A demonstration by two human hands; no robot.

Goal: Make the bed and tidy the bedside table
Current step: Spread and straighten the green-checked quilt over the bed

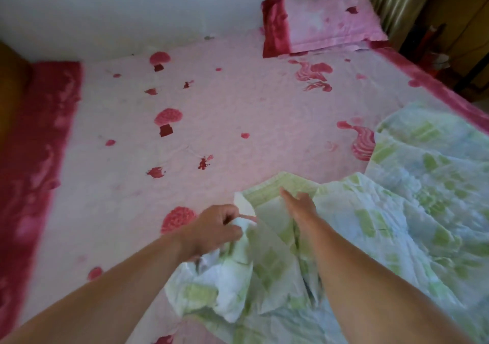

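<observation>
A crumpled white and green quilt (397, 211) lies over the near right part of the bed. My left hand (214, 227) grips a bunched fold of the quilt near its left corner. My right hand (299, 206) lies flat with straight fingers on the quilt's upper fold, just right of the left hand. The bed is covered by a pink sheet (225, 105) with red mushroom prints and a dark red border. A pink and red pillow (322, 23) sits at the far right against the wall.
A white wall (132, 7) runs along the far side of the bed. A striped curtain (402, 2) hangs at the top right, with dark furniture (455, 39) beside it. A brown board (10, 92) stands at the far left edge.
</observation>
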